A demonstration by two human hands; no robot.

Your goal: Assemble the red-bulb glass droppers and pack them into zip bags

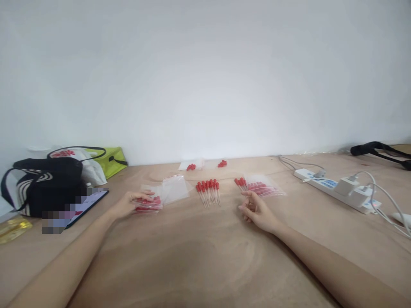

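My left hand [128,203] lies with outstretched fingers on a stack of clear zip bags with red-bulbed droppers [147,208] inside. Just right of that stack is a flat, clear zip bag [175,189]. In the middle of the table, several droppers with red bulbs [208,192] lie fanned out, tips towards me. On the right, my right hand [257,213] hovers or rests with loosely bent, parted fingers and nothing visible in them. Just beyond its fingertips are a few loose droppers [240,184] and another bag of droppers [261,189].
Small red bulbs [191,167] lie on clear bags near the wall, with more red bulbs [222,163] beside them. A white power strip [337,190] with plugs and cables stands right. A black bag [51,186], a tablet [86,207] and a green bag [112,160] are left.
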